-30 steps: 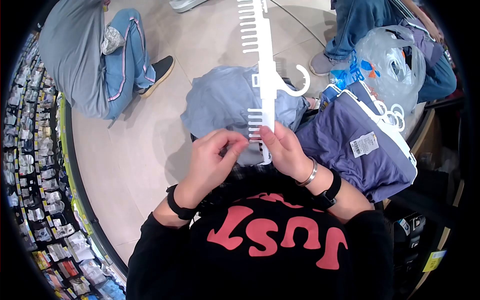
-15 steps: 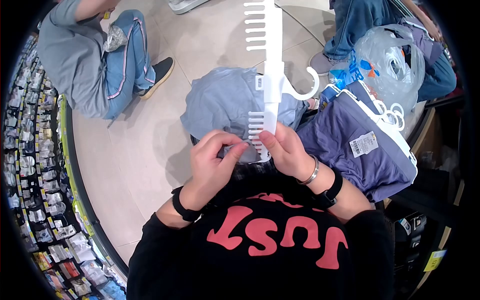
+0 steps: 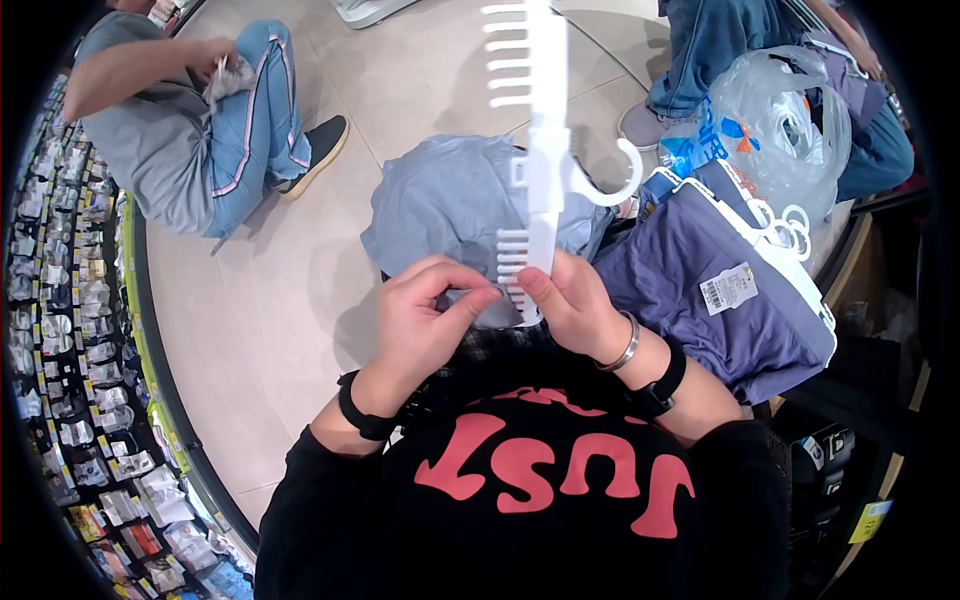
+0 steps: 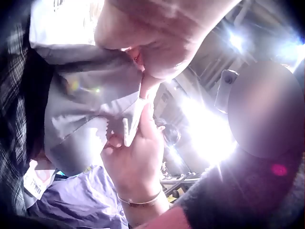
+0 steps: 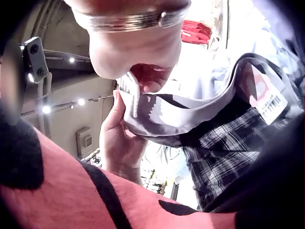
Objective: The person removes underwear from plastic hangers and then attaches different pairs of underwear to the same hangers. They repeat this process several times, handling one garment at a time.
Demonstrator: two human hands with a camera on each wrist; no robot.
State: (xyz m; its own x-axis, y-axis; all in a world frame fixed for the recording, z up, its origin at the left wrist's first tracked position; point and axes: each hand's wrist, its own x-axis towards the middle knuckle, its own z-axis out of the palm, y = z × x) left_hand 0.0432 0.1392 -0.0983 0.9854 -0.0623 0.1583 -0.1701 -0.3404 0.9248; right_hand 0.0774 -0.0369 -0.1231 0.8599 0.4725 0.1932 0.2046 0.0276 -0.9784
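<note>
My right hand (image 3: 577,305) grips the lower end of a white toothed hanger (image 3: 545,150), thumb on top, its hook pointing right. Just left of the hanger's teeth, my left hand (image 3: 432,312) pinches the edge of a grey garment (image 3: 440,205) that lies spread over my lap. In the left wrist view the grey cloth (image 4: 90,109) stretches between both hands. The right wrist view shows its waistband (image 5: 190,114) running from the pinching left hand (image 5: 121,143), beside the hanger's white end (image 5: 129,90), with a tag (image 5: 267,100) on the band.
Purple garments (image 3: 690,270) on white hangers lie at the right, below a clear plastic bag (image 3: 785,130). One person (image 3: 170,130) crouches at the upper left, another (image 3: 720,50) at the upper right. Shelves of small packets (image 3: 100,400) line the left side.
The hanger has shifted slightly right and down. My left fingers have lifted a fold of grey cloth and lowered it beside the hanger. The person at the upper left has brought an arm down.
</note>
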